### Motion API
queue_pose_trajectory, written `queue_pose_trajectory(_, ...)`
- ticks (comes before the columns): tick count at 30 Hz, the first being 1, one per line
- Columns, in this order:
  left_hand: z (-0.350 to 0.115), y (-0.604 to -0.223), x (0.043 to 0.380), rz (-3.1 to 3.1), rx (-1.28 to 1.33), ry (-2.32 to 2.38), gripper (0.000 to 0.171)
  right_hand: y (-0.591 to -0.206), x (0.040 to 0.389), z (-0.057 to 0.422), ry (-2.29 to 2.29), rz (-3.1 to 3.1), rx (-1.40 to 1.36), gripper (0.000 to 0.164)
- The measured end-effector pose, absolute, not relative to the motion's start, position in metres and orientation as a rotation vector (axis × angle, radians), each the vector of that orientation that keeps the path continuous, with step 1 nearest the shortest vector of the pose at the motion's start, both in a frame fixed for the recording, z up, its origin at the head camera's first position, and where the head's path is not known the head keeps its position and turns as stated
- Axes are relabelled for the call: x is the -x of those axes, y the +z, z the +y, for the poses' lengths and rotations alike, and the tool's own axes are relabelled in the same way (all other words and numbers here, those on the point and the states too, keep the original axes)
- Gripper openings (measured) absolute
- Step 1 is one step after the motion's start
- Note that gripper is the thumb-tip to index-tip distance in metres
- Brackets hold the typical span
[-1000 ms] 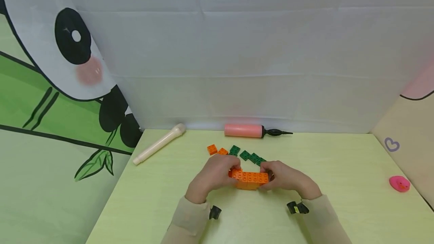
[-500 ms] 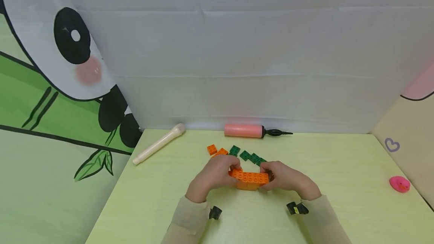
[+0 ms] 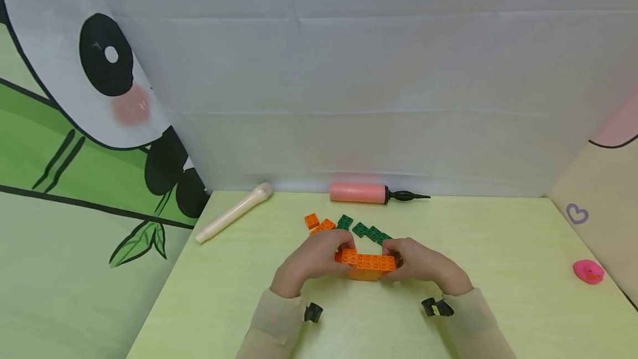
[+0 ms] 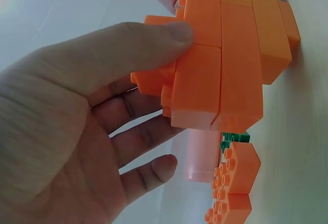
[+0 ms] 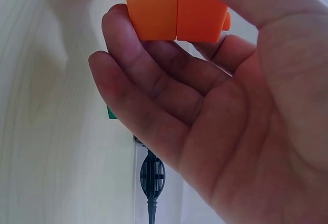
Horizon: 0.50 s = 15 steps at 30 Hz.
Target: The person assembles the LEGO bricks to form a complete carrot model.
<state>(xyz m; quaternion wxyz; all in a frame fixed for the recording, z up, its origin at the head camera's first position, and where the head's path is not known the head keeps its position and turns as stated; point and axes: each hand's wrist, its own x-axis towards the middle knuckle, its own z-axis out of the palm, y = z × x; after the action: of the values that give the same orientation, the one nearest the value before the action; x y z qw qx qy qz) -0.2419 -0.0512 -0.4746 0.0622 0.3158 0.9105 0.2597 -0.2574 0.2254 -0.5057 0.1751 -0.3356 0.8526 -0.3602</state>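
Both hands hold an assembly of orange toy building bricks (image 3: 368,268) low over the table, one hand at each end. My left hand (image 3: 318,259) pinches its left end; in the left wrist view the thumb (image 4: 154,42) presses the near face and the other fingers reach behind it. More than one layer of bricks shows there, with a smaller brick standing up off the studded side. At the right end, my right hand (image 3: 422,262) pinches the assembly between thumb and fingers, and its little and ring fingers curve below the bricks in the right wrist view.
Loose orange bricks (image 3: 312,221) and several green bricks (image 3: 373,232) lie just behind the hands on the table (image 3: 498,248). Farther back are a pink hand pump (image 3: 358,193) with a black nozzle and a cream microphone-shaped stick (image 3: 234,213). A pink rubber duck (image 3: 588,271) sits far right.
My left wrist has shifted slightly left, and more of the loose orange bricks shows past that hand. Both hands keep their hold on the orange bricks, which stay almost in place.
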Motion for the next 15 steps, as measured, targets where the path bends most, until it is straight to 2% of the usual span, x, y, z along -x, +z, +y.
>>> queue_pose_trajectory(10,-0.062,-0.478,0.247,2.643,-0.962,0.913,0.028,-0.505,0.256,0.225,-0.999,2.425,0.934,0.032)
queue_pose_trajectory(15,-0.073,-0.478,0.251,2.630,-0.890,1.051,0.019,-0.503,0.256,0.225,-0.986,2.431,0.922,0.032)
